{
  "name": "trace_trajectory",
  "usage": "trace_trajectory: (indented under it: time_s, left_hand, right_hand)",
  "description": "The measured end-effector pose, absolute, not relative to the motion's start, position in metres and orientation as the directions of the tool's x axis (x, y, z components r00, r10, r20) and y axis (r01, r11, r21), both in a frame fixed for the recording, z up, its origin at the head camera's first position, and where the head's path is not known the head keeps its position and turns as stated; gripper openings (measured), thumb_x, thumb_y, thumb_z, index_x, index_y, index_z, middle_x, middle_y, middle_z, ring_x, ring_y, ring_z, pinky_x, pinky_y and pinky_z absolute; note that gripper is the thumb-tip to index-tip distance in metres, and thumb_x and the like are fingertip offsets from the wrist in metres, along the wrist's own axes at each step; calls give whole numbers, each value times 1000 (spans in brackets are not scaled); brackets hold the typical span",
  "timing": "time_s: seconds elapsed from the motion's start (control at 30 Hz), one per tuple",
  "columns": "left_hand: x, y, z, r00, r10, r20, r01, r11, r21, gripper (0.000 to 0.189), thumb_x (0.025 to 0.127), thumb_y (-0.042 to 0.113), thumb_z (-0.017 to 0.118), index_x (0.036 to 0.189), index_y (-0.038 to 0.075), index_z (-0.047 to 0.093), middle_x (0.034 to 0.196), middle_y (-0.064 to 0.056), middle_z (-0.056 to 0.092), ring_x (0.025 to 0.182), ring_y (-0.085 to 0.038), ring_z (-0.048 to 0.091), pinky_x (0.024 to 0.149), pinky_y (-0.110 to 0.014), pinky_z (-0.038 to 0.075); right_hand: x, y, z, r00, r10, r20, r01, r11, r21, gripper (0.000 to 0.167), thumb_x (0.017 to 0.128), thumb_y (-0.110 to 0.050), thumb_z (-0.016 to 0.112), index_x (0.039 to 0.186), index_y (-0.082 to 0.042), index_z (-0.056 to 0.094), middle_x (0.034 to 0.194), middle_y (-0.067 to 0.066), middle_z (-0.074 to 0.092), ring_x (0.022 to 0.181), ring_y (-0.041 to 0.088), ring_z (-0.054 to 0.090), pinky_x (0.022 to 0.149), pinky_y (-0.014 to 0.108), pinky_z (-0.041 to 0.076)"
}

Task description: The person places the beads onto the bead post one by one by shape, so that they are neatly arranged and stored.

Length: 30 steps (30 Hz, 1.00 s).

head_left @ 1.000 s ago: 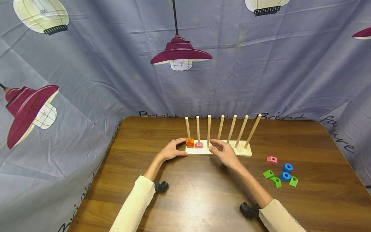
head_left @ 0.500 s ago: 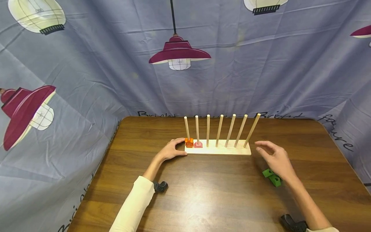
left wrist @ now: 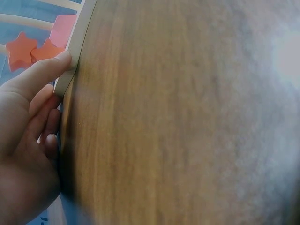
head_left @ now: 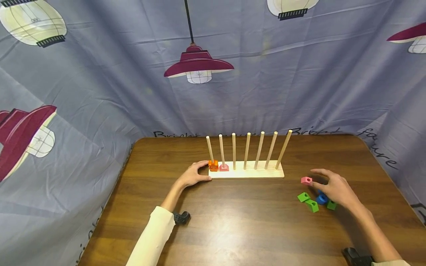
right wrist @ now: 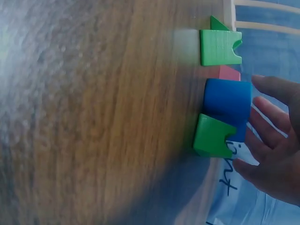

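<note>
My left hand (head_left: 190, 176) grips the left end of a wooden peg board (head_left: 253, 173), thumb at its front edge and fingers behind. Orange star-shaped blocks (left wrist: 22, 50) sit stacked on the leftmost peg. A pink block (head_left: 224, 168) lies at the foot of the peg beside it. At the right, my right hand (head_left: 337, 187) hovers over loose blocks, thumb and fingers parted. Nearest its thumb is another pink block (head_left: 306, 180); whether they touch I cannot tell. Partly under the hand are blue cylinders (head_left: 321, 200) with holes, one mostly hidden.
Green notched blocks (head_left: 312, 205) lie around the blue cylinders. The other pegs (head_left: 260, 150) stand upright and bare. A printed cloth (head_left: 213, 107) hangs behind the brown wooden table (head_left: 233, 214).
My right hand has moved from the middle of the peg board, with nothing in it, rightward to the loose blocks. My left hand stays on the board's end. The head view has shifted slightly.
</note>
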State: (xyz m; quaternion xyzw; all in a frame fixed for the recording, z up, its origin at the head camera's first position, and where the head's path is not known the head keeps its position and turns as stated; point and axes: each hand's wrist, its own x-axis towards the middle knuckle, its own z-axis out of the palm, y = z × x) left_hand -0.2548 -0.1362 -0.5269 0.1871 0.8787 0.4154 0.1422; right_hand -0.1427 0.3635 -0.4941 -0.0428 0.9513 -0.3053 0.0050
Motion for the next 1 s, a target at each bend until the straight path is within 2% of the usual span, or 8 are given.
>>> trace_trajectory:
  time_s: [0.4,0.63,0.73,0.9,1.0]
  left_hand:
    - [-255,-138,-530,-881,468,-73,235,566,790,74,81,21,82,144,1,51,149,-17,46,138,-36,36,113,-51,28]
    - [-256,-137,-528,-881,465,-83,229,574,787,73,81,20,82,145,2,51,150,-15,46,139,-35,35,114,-49,27]
    - [-255,-137,-527,-883,461,-86,225,577,785,74,81,21,82,145,2,51,150,-15,46,139,-35,35,113,-51,28]
    - [-255,-137,-528,-883,459,-96,218,584,782,74,82,22,82,146,2,50,151,-15,45,140,-35,34,113,-51,28]
    - [-255,-137,-528,-883,459,-96,217,582,784,74,82,22,82,146,2,50,151,-15,45,140,-35,34,113,-51,28]
  right_hand:
    - [-149,362,-506,-992,-110,-67,-51,814,-578,44,89,-20,75,125,3,63,116,30,63,104,48,58,79,62,46]
    - [-151,364,-513,-995,-97,-28,-63,812,-581,36,90,-15,73,121,2,66,110,26,66,98,44,60,77,61,47]
    - [-151,364,-512,-996,-85,13,-77,812,-578,36,90,-14,74,121,3,65,111,29,65,97,45,61,75,60,47]
    - [-149,354,-496,-986,-61,158,-144,796,-589,33,90,-11,74,119,3,67,115,32,64,105,52,59,76,63,46]
    - [-149,343,-478,-967,-69,246,-209,768,-606,31,88,-10,76,117,0,69,113,27,66,102,36,65,80,43,52]
